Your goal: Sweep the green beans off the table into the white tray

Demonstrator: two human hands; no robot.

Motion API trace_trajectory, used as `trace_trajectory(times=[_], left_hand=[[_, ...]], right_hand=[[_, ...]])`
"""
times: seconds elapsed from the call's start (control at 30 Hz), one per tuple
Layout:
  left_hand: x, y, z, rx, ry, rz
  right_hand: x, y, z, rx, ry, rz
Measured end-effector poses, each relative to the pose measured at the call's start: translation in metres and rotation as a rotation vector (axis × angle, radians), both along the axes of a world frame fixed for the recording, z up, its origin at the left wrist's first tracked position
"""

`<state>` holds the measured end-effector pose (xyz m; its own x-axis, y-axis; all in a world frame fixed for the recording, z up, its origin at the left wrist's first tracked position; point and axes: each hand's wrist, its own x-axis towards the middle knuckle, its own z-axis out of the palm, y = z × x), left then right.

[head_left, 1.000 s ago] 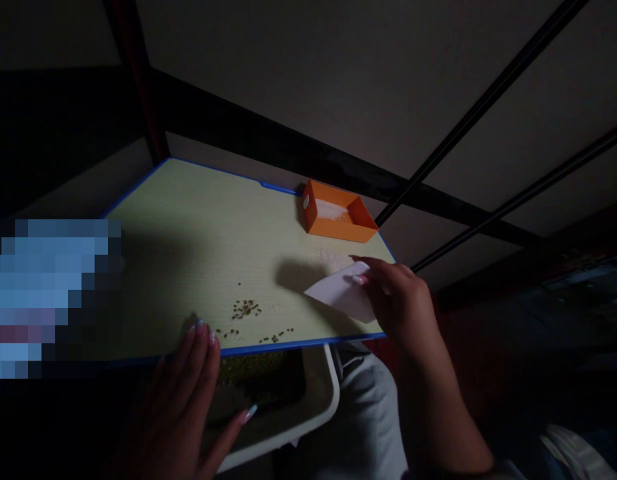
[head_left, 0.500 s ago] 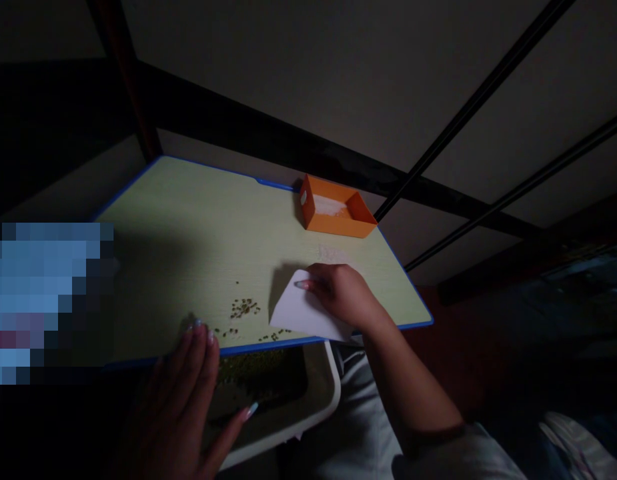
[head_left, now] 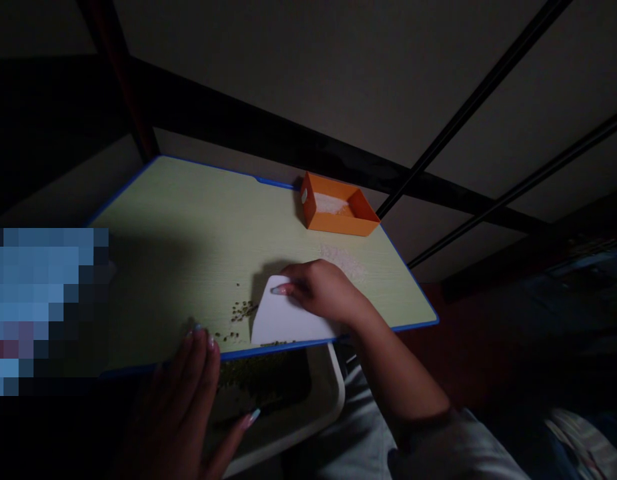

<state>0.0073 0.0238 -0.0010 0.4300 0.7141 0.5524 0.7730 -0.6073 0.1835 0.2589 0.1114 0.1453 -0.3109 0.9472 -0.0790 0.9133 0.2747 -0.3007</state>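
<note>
My right hand (head_left: pixel 324 293) grips a white scraper card (head_left: pixel 283 320), its edge resting on the pale table (head_left: pixel 188 227) near the front blue rim. Small green beans (head_left: pixel 244 309) lie scattered just left of the card. My left hand (head_left: pixel 185 400) lies flat with fingers spread, fingertips on the table's front edge, over a white tray (head_left: pixel 313 407) held below the edge. The tray holds several green beans (head_left: pixel 261 373).
An orange box (head_left: pixel 338 212) with white grains stands at the table's far right edge. A patch of white grains (head_left: pixel 345 260) lies on the table in front of it. Dark bars cross the floor behind. A blurred blue patch is at the left.
My right hand has slid the white card leftward across the table, from near the right edge to beside the beans. The left hand has stayed in place.
</note>
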Motion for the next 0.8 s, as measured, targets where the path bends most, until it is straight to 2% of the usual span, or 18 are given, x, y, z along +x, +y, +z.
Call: trace_trajectory(times=[0.23, 0.4, 0.6, 0.8], left_hand=[[0.0, 0.0, -0.003, -0.05, -0.028, 0.014], [-0.003, 0.002, -0.003, -0.005, -0.01, -0.008], [-0.006, 0.006, -0.007, 0.055, 0.017, 0.006], [-0.002, 0.003, 0.002, 0.093, 0.054, -0.003]], right_hand=[[0.003, 0.003, -0.005, 0.04, -0.006, 0.069], [0.008, 0.001, -0.015, 0.12, 0.054, 0.118], [0.006, -0.001, -0.022, 0.235, -0.09, 0.146], [0.004, 0.003, -0.026, 0.278, -0.129, 0.152]])
